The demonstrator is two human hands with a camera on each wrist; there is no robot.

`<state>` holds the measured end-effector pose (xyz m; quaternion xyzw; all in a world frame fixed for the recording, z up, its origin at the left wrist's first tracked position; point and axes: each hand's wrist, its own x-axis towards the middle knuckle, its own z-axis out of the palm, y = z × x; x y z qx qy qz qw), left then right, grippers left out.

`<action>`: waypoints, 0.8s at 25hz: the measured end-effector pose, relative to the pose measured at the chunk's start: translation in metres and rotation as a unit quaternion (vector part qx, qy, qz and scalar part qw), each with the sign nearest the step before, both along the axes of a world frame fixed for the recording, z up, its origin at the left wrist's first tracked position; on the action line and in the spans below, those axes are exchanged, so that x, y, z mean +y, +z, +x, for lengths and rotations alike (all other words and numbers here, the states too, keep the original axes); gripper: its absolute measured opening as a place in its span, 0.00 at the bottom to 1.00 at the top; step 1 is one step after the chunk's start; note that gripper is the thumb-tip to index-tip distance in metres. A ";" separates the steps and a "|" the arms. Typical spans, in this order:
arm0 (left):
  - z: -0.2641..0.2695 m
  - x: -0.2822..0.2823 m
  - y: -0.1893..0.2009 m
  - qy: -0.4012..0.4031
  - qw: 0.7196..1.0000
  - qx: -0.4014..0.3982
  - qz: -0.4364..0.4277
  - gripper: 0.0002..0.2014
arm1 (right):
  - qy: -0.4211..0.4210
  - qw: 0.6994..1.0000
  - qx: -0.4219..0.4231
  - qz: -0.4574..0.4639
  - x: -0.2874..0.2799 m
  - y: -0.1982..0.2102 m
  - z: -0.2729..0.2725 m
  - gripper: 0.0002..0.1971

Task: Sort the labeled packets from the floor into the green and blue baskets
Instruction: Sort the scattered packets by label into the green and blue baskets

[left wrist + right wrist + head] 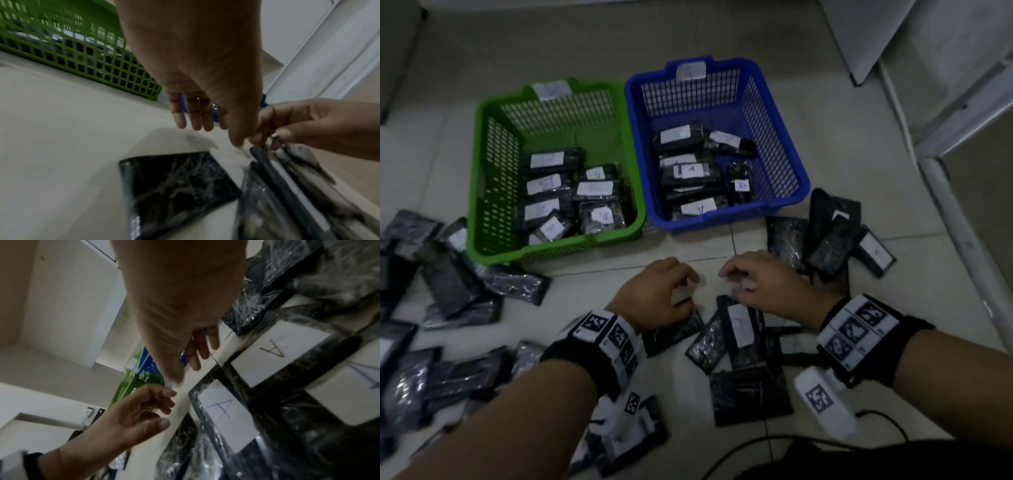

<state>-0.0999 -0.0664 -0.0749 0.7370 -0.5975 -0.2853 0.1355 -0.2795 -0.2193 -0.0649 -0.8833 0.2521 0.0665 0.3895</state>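
The green basket (558,245) holds several black packets labelled B; the blue basket (722,222) beside it holds several labelled A. My left hand (681,287) (213,128) hovers with relaxed fingers over a black packet (674,330) (174,186) whose label does not show, and holds nothing. My right hand (732,282) (189,366) reaches down with loosely bent fingers to the top edge of a packet labelled A (739,325) (226,415). Its fingertips sit at that edge with no clear grip. More A packets (275,352) lie beside it.
Loose black packets lie heaped on the tiled floor at the left (431,274), at the right (828,240) and below my wrists (750,394). A black cable (756,443) runs along the bottom. A white frame (945,178) stands at the right.
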 end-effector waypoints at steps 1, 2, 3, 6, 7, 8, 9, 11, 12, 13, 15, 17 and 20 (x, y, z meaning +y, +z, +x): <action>0.000 0.008 -0.007 -0.015 0.998 -0.021 0.054 0.24 | 0.071 0.993 0.088 -0.023 0.003 -0.004 -0.003 0.23; 0.000 0.015 -0.013 -0.022 0.995 -0.036 0.090 0.28 | 0.118 0.981 0.146 -0.053 0.004 -0.007 -0.005 0.29; -0.001 0.020 -0.019 -0.017 0.993 -0.037 0.107 0.30 | 0.145 0.970 0.176 -0.082 0.006 -0.008 -0.005 0.31; -0.001 0.019 -0.019 0.032 0.987 0.002 0.154 0.27 | 0.137 0.974 0.166 -0.065 0.005 -0.007 -0.001 0.21; 0.004 0.017 -0.015 0.043 0.985 0.015 0.168 0.23 | 0.111 0.982 0.150 -0.021 0.003 -0.002 0.004 0.16; 0.010 0.014 -0.007 0.057 0.983 0.049 0.170 0.19 | 0.081 0.987 0.133 0.028 0.000 0.005 0.010 0.13; 0.018 0.013 0.002 0.074 0.979 0.100 0.164 0.14 | 0.051 0.990 0.112 0.071 -0.003 0.012 0.017 0.10; 0.039 0.012 0.032 0.103 0.966 0.194 0.134 0.08 | -0.007 0.986 0.058 0.153 -0.006 0.034 0.037 0.06; 0.050 0.011 0.048 0.115 0.963 0.221 0.107 0.08 | -0.047 0.979 0.019 0.197 -0.008 0.044 0.046 0.05; 0.062 0.011 0.063 0.131 0.961 0.235 0.070 0.08 | -0.091 0.967 -0.021 0.236 -0.009 0.053 0.056 0.03; 0.081 0.013 0.086 0.164 0.957 0.235 -0.036 0.09 | -0.170 0.941 -0.095 0.278 -0.013 0.067 0.074 0.00; 0.093 0.018 0.096 0.194 0.938 0.245 -0.148 0.08 | -0.232 0.911 -0.162 0.300 -0.019 0.072 0.090 0.02; 0.097 0.029 0.094 0.207 0.919 0.244 -0.232 0.14 | -0.304 0.862 -0.236 0.331 -0.031 0.070 0.108 0.01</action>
